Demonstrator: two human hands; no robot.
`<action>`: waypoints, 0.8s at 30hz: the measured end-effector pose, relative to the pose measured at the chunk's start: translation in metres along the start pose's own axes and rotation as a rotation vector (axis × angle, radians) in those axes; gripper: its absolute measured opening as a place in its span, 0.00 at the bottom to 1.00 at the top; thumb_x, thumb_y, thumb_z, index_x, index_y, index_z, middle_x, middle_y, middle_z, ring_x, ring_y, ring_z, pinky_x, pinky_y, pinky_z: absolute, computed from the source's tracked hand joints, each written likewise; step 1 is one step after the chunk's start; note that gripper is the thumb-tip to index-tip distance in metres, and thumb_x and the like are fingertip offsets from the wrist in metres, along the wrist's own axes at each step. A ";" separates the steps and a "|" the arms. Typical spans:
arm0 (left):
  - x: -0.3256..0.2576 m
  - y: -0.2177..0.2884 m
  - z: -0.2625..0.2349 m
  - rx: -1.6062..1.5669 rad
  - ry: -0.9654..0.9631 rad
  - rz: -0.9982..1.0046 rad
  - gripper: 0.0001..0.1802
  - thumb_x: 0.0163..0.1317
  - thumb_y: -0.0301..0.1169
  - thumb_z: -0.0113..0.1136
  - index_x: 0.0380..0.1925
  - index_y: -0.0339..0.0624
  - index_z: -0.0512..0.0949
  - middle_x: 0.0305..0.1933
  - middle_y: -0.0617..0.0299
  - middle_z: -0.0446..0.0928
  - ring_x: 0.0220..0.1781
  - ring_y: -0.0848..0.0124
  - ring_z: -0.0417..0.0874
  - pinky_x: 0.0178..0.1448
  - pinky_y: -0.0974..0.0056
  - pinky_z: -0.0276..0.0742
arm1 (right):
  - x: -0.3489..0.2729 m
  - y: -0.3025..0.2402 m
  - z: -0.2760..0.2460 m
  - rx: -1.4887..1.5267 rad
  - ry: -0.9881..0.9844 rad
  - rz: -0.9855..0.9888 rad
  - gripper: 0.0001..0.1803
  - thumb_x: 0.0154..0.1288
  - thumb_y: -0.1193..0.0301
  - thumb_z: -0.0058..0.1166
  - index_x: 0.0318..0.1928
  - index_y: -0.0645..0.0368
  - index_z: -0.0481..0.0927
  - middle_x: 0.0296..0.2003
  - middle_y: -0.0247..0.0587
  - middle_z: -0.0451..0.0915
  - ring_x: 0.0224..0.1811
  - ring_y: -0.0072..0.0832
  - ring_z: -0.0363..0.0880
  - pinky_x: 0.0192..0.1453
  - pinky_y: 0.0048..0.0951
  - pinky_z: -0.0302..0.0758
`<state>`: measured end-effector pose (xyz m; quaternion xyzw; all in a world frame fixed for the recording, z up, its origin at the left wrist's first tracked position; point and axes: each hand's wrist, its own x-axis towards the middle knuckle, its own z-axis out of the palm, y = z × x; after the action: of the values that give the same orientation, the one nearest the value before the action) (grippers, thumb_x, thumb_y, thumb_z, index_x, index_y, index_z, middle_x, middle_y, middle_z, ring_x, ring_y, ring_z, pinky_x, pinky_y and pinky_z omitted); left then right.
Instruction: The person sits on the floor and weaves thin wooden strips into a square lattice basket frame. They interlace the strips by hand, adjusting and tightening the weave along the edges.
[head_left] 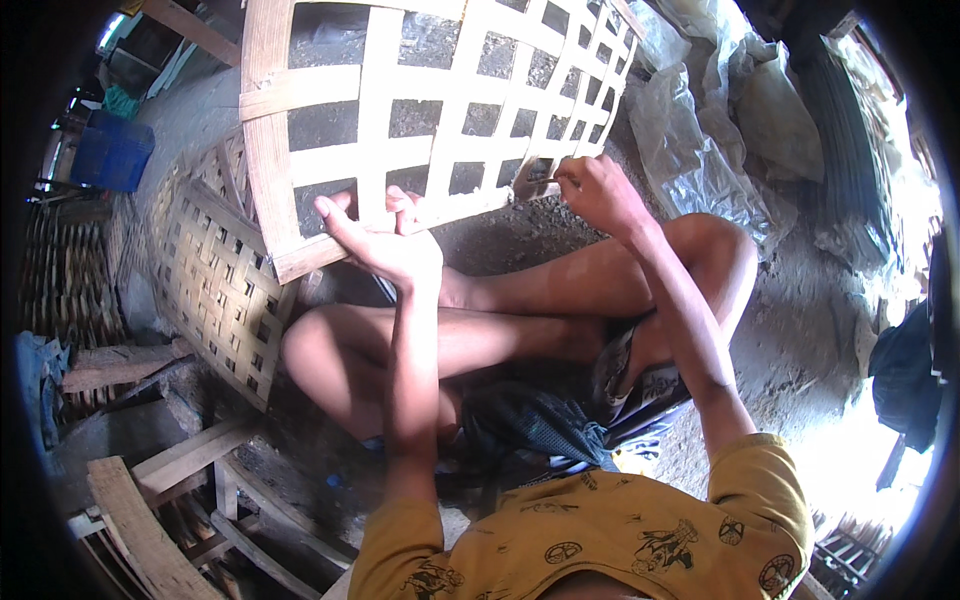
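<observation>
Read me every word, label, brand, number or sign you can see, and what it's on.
No text can be read.
Mustard shirt: dark printed figures and wheel shapes, no legible lettering.
Lattice panel: no lettering visible.
Blue bin: too small and blurred to tell.

"How did the floor look?"
"Grey, with crumpled clear plastic toward the upper right."
"And the light?"
"Glaring white at the lower right; the upper left, where a blue bin stood, was dimmer."
</observation>
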<state>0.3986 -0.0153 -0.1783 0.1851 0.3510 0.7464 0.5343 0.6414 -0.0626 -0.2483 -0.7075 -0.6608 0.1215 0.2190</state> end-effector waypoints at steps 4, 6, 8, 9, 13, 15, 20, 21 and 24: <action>0.002 -0.002 -0.010 0.014 -0.152 0.018 0.29 0.77 0.63 0.44 0.35 0.47 0.67 0.17 0.63 0.68 0.11 0.77 0.62 0.17 0.72 0.63 | 0.002 0.001 -0.002 0.347 -0.050 -0.024 0.12 0.69 0.75 0.53 0.44 0.66 0.88 0.31 0.47 0.89 0.37 0.32 0.90 0.45 0.34 0.83; 0.002 -0.006 -0.013 0.003 -0.139 0.005 0.29 0.77 0.63 0.44 0.35 0.47 0.67 0.17 0.62 0.69 0.11 0.77 0.62 0.17 0.72 0.63 | 0.005 0.011 -0.011 0.511 -0.063 0.052 0.13 0.70 0.73 0.54 0.47 0.67 0.88 0.31 0.44 0.89 0.36 0.25 0.89 0.45 0.30 0.82; 0.004 -0.003 -0.012 0.010 -0.131 0.012 0.28 0.77 0.63 0.44 0.35 0.49 0.67 0.17 0.63 0.68 0.12 0.77 0.63 0.16 0.72 0.61 | 0.007 0.005 -0.023 0.398 -0.069 0.128 0.14 0.70 0.72 0.54 0.48 0.66 0.88 0.30 0.44 0.89 0.35 0.25 0.89 0.45 0.30 0.82; 0.005 -0.001 -0.011 0.022 -0.133 0.018 0.28 0.77 0.63 0.43 0.35 0.51 0.67 0.16 0.64 0.66 0.13 0.77 0.63 0.15 0.73 0.60 | 0.009 0.003 -0.025 0.342 -0.072 0.165 0.14 0.70 0.72 0.54 0.48 0.66 0.87 0.30 0.44 0.89 0.35 0.25 0.89 0.45 0.31 0.83; 0.006 -0.003 -0.013 0.000 -0.168 0.016 0.29 0.76 0.63 0.45 0.35 0.48 0.67 0.17 0.62 0.69 0.12 0.77 0.63 0.17 0.72 0.62 | 0.005 0.015 -0.020 0.334 -0.028 0.123 0.15 0.65 0.69 0.54 0.44 0.64 0.89 0.32 0.54 0.88 0.37 0.46 0.90 0.51 0.43 0.83; 0.005 -0.005 -0.013 -0.001 -0.148 -0.001 0.29 0.76 0.63 0.45 0.35 0.48 0.67 0.17 0.62 0.69 0.12 0.77 0.63 0.17 0.72 0.62 | 0.004 0.018 -0.014 0.280 -0.037 0.108 0.15 0.65 0.69 0.54 0.44 0.63 0.89 0.33 0.56 0.88 0.38 0.48 0.90 0.50 0.44 0.83; 0.003 -0.003 -0.010 0.029 -0.124 0.006 0.27 0.77 0.64 0.43 0.35 0.53 0.66 0.16 0.64 0.66 0.13 0.77 0.62 0.15 0.73 0.60 | 0.005 0.009 -0.011 0.262 -0.062 0.100 0.14 0.66 0.71 0.54 0.44 0.63 0.89 0.33 0.53 0.88 0.38 0.43 0.89 0.49 0.41 0.83; 0.002 -0.003 -0.007 0.029 -0.089 -0.009 0.27 0.77 0.64 0.43 0.35 0.53 0.66 0.16 0.64 0.66 0.13 0.77 0.62 0.15 0.73 0.60 | 0.004 0.010 -0.009 0.262 -0.034 0.072 0.13 0.67 0.72 0.54 0.45 0.63 0.88 0.31 0.48 0.88 0.36 0.37 0.89 0.47 0.37 0.83; 0.002 -0.002 -0.008 0.035 -0.092 -0.007 0.27 0.77 0.64 0.43 0.35 0.53 0.66 0.17 0.63 0.67 0.14 0.77 0.63 0.15 0.73 0.61 | 0.005 0.007 -0.011 0.315 -0.035 0.055 0.12 0.68 0.73 0.54 0.45 0.63 0.88 0.28 0.43 0.88 0.34 0.30 0.89 0.44 0.35 0.82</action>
<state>0.3939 -0.0156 -0.1856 0.2272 0.3395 0.7289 0.5493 0.6529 -0.0597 -0.2417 -0.6800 -0.6176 0.2420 0.3123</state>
